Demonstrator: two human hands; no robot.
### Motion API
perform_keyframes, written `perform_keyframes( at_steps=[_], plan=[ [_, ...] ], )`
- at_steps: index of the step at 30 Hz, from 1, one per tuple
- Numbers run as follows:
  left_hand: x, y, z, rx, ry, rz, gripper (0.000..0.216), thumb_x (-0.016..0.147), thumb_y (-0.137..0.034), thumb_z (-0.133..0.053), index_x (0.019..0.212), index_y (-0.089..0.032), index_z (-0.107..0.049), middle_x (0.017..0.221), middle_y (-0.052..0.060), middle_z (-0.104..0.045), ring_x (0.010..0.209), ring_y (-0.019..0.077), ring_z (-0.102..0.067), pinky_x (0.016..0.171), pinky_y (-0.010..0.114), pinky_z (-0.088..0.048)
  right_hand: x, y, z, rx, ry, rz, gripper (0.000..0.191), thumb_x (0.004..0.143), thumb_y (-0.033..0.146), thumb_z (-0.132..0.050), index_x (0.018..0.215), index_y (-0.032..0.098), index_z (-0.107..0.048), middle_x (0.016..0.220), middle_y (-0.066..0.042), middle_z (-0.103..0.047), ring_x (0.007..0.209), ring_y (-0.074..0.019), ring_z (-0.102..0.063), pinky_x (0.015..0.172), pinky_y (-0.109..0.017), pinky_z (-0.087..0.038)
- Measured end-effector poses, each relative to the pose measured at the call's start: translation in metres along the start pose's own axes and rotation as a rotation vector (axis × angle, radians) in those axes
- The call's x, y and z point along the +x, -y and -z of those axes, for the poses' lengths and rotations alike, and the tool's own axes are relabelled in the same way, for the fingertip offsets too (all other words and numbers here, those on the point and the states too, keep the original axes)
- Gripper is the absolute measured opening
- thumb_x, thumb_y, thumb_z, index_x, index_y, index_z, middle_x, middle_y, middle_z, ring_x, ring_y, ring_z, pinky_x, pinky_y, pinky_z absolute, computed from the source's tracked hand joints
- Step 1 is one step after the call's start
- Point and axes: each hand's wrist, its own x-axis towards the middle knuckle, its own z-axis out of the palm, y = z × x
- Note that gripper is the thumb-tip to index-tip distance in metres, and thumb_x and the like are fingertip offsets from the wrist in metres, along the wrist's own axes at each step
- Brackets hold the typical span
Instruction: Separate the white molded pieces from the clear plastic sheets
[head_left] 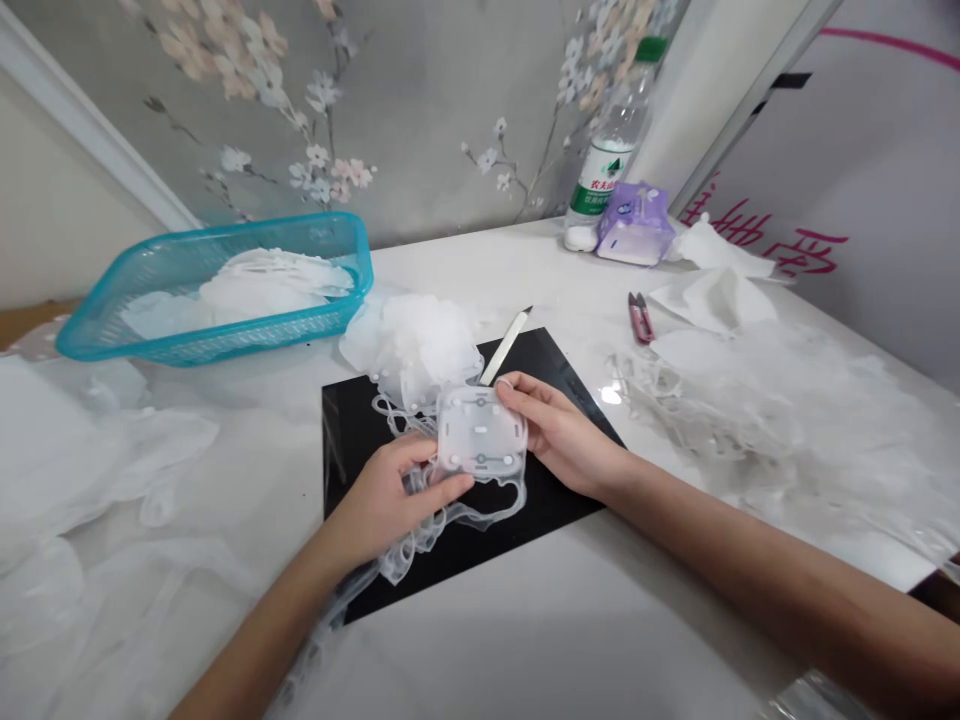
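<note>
Between my two hands is a translucent, rounded-square silicone piece (pixel 481 428) with small slots and dots, raised over a black mat (pixel 551 395). My left hand (pixel 390 497) pinches its lower left edge, thumb on the near face. At the upper right corner my right hand (pixel 551 425) grips it between thumb and fingers. Curly clear offcut strips (pixel 412 555) lie on the mat under and beside my left hand. Just beyond the held piece is a heap of similar whitish pieces (pixel 416 340). A pale-handled, dark-tipped tool (pixel 505 347) rests at the mat's far edge.
A blue plastic basket (pixel 165 347) at the back left holds several white pieces. Piles of translucent sheets (pixel 67 440) and scraps (pixel 772 410) cover both sides. Toward the back right are small red snips (pixel 640 318), a water bottle (pixel 606 160) and a purple tissue pack (pixel 636 222).
</note>
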Motion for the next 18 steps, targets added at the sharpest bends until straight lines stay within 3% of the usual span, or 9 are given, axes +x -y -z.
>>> perform_keyframes(
  at_steps=[5,9,13,18],
  plan=[
    [0.0003,0.0036,0.0022,-0.267,-0.042,0.064,0.027,0.079,-0.035,-0.06,0.099,-0.018,-0.068,0.088,0.004,-0.068,0.089,0.0219,-0.059,0.081,0.025,-0.042,0.002,-0.0053,-0.0002,-0.072,0.016,0.066,0.025,0.075,0.036,-0.067,0.08,0.018,-0.05,0.063,0.006,-0.051,0.051,-0.0049,-0.046,0.051,-0.019,-0.04],
    [-0.0001,0.0074,0.0016,-0.417,-0.045,0.07,0.031,0.082,-0.033,-0.058,0.109,-0.02,-0.064,0.098,0.004,-0.068,0.099,0.0223,-0.058,0.085,0.025,-0.04,0.0027,-0.0071,-0.0007,-0.07,-0.069,0.076,0.024,0.074,0.035,-0.068,0.079,0.018,-0.051,0.063,0.006,-0.052,0.05,-0.0032,-0.045,0.05,-0.017,-0.038],
    [-0.0001,0.007,-0.0001,-0.417,-0.049,0.093,0.029,0.08,-0.034,-0.06,0.105,-0.019,-0.066,0.096,0.004,-0.069,0.098,0.0225,-0.058,0.082,0.023,-0.041,0.0017,-0.0053,-0.002,-0.036,-0.121,0.074,0.026,0.07,0.035,-0.071,0.077,0.017,-0.052,0.063,0.006,-0.051,0.049,-0.0029,-0.042,0.05,-0.017,-0.038],
    [-0.0002,0.0069,0.0003,-0.368,-0.071,0.103,0.023,0.077,-0.033,-0.061,0.093,-0.017,-0.068,0.082,0.004,-0.066,0.081,0.02,-0.057,0.074,0.024,-0.042,0.0024,-0.0047,0.0,-0.027,-0.116,0.077,0.025,0.07,0.034,-0.071,0.077,0.017,-0.052,0.065,0.007,-0.05,0.048,-0.0022,-0.04,0.05,-0.018,-0.037]
  ],
)
